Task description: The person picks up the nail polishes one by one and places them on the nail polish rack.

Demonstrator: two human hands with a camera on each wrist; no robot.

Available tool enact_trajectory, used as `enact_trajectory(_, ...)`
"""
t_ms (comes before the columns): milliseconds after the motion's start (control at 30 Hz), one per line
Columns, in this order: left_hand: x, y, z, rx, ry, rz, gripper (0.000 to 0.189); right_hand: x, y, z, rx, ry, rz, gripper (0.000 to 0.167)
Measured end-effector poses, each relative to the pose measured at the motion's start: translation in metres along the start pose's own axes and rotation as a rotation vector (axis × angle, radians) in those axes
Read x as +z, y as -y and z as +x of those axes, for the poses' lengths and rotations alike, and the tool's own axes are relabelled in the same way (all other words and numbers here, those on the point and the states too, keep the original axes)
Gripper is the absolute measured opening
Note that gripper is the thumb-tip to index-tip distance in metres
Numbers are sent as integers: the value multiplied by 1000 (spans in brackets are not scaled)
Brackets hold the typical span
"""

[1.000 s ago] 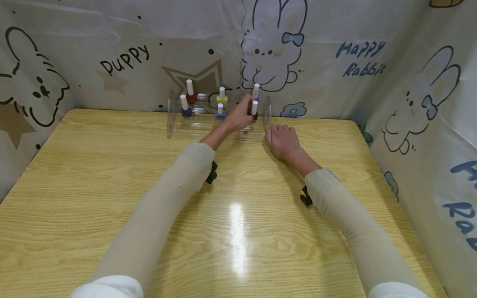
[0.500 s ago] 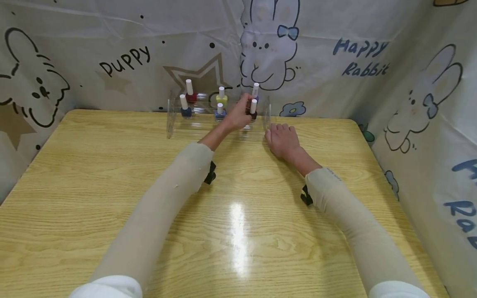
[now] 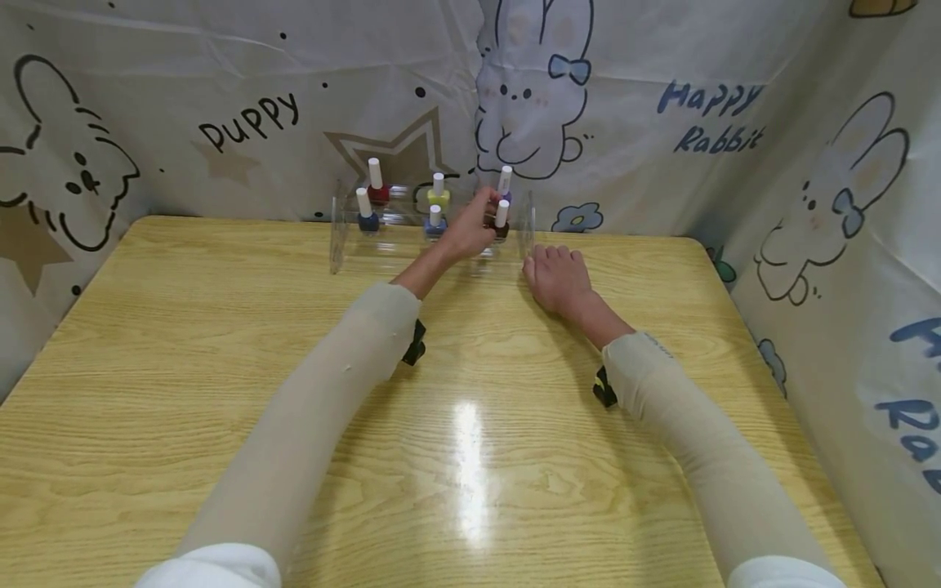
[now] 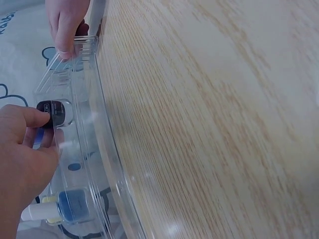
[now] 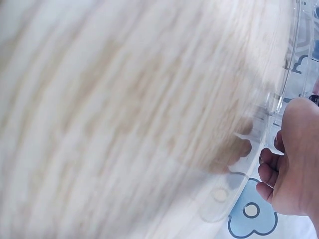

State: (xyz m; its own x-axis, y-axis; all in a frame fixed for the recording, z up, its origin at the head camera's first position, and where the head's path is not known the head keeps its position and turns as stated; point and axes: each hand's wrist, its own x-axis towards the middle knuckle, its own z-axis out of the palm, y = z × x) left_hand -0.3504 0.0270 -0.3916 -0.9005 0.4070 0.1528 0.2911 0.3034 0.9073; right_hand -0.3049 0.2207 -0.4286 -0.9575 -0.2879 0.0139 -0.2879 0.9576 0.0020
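Observation:
In the head view my left hand (image 3: 469, 230) reaches into a clear stepped display rack (image 3: 337, 237) at the table's back. Its thumb and fingers pinch a dark nail polish bottle (image 4: 54, 114), seen up close in the left wrist view, on the rack's front tier. The bottle's white cap (image 3: 502, 214) stands upright just right of the fingers. Behind it is a purple nail polish bottle (image 3: 505, 184) with a white cap. My right hand (image 3: 556, 279) grips the rack's right end low down; in the right wrist view its fingers (image 5: 268, 174) are curled at the clear panel.
Left along the rack stand a red bottle (image 3: 378, 193), a dark blue one (image 3: 367, 221), a yellow one (image 3: 438, 197) and a blue one (image 3: 434, 227). A printed cloth (image 3: 632, 49) hangs close behind the wood-grain table (image 3: 515, 425).
Both hands keep nearly the same places. The left forearm has shifted very slightly left, and the rack and bottles stay where they were.

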Motion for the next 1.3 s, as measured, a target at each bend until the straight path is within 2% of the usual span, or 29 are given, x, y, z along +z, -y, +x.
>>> enact_trajectory(333,-4,2,-1,-14,8,-10,55,1,-2,2,2,28,12,44)
enact_trajectory(500,-13,-3,-9,-25,31,103,63,0,-6,3,9,47,26,45)
enact_trajectory(567,-17,-4,-13,-10,31,154,67,0,-8,2,15,53,33,46)
enact_trajectory(767,-31,-11,-29,29,33,175,70,2,-12,3,15,55,58,47)
enact_trajectory(933,-44,-20,-42,93,57,261,64,3,-16,2,28,51,83,48)
enact_trajectory(1167,-65,-32,-62,159,59,282,54,4,-21,2,35,62,103,54)
enact_trajectory(1300,-79,-33,-72,181,62,321,53,4,-25,1,50,76,135,55)
